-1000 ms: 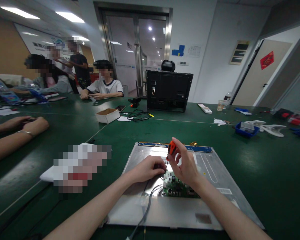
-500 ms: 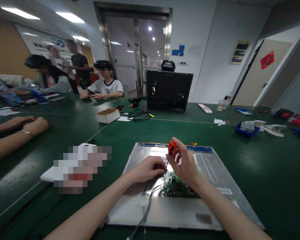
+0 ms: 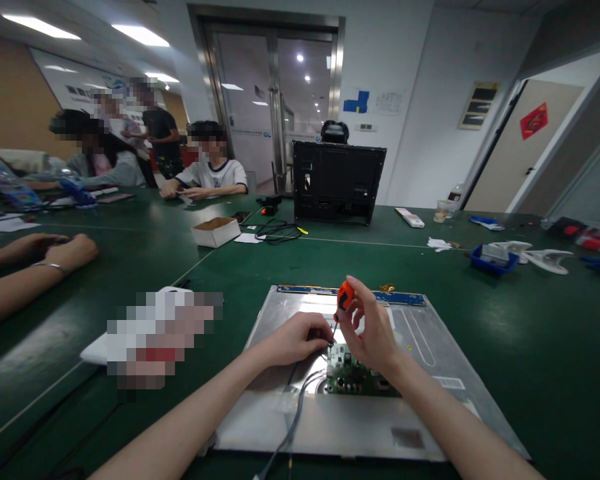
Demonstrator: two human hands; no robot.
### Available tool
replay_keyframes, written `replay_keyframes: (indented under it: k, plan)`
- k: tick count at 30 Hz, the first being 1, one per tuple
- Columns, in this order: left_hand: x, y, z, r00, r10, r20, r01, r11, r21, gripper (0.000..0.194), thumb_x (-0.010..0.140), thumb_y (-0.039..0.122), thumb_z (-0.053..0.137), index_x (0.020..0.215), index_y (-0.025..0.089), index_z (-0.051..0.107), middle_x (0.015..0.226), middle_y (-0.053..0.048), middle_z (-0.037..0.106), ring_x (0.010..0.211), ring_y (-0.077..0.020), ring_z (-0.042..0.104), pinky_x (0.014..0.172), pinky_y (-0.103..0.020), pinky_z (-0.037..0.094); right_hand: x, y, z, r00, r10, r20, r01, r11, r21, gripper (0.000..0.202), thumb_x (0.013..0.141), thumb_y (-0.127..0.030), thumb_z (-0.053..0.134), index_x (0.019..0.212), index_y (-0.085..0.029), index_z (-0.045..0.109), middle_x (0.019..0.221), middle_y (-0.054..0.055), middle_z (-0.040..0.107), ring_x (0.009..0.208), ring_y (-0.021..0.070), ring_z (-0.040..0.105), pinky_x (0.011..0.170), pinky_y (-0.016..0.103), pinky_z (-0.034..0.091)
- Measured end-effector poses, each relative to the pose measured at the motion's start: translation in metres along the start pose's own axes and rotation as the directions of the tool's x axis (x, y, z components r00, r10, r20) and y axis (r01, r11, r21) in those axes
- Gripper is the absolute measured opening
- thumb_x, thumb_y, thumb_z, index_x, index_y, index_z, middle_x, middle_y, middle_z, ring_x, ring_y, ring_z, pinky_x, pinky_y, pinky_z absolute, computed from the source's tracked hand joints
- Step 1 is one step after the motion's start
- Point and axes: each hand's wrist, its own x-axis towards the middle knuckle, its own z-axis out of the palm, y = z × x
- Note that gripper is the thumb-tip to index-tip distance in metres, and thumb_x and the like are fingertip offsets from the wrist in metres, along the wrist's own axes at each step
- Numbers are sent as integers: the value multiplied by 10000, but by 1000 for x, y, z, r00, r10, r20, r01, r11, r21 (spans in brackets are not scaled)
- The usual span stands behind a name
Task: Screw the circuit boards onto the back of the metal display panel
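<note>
An orange screwdriver point(image 3: 345, 295) stands nearly upright in my right hand point(image 3: 375, 330), its handle held between thumb and fingers. The shaft points down at the upper left corner of a green circuit board point(image 3: 347, 377). At that same corner my left hand point(image 3: 305, 339) has thumb and forefinger pinched beside the screwdriver's tip; whatever lies between them is too small to make out. The board rests on a silver metal panel point(image 3: 350, 427), and my right hand hides part of it. Dark cables point(image 3: 299, 413) run from the board's left side toward the panel's front edge.
A white box point(image 3: 217, 233), black cable point(image 3: 280, 231) and upright black monitor housing point(image 3: 339, 183) stand farther back on the green table point(image 3: 540, 333). At right is a blue tray point(image 3: 493, 260). Another person's hands point(image 3: 73, 255) rest at left, beyond a blurred-out white item point(image 3: 97, 348).
The screwdriver's handle has shifted very slightly in my right fingers, with its tip still at the board's corner. My left hand holds its place.
</note>
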Motion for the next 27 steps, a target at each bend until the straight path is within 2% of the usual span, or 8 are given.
replay_keyframes:
  k: [15,22,27]
  plan:
    - [-1,1,0,1000,11,-11,-11,1000,7,173,816,81,592,925,159,703,939,-41,730,864,-198,645,826,-322,513,-1,3,2,1000,6,5,-6,1000,-10,591,951,-189,519,1496,-264,305,745,-38,603,508,114,564,432,212,451]
    - [0,2,0,1000,7,1,-7,1000,15,173,828,75,588,934,155,699,912,-41,722,844,-191,640,810,-309,510,-1,1,0,1000,2,25,-3,1000,30,642,926,-149,497,1519,-257,276,829,8,653,553,130,604,433,216,466]
    - [-1,1,0,1000,0,-5,0,1000,15,173,829,65,587,925,154,699,904,-39,719,841,-187,639,796,-300,506,1,-1,-1,1000,-4,15,4,1000,1,622,928,-149,496,1508,-250,295,789,-3,647,512,120,580,421,208,454]
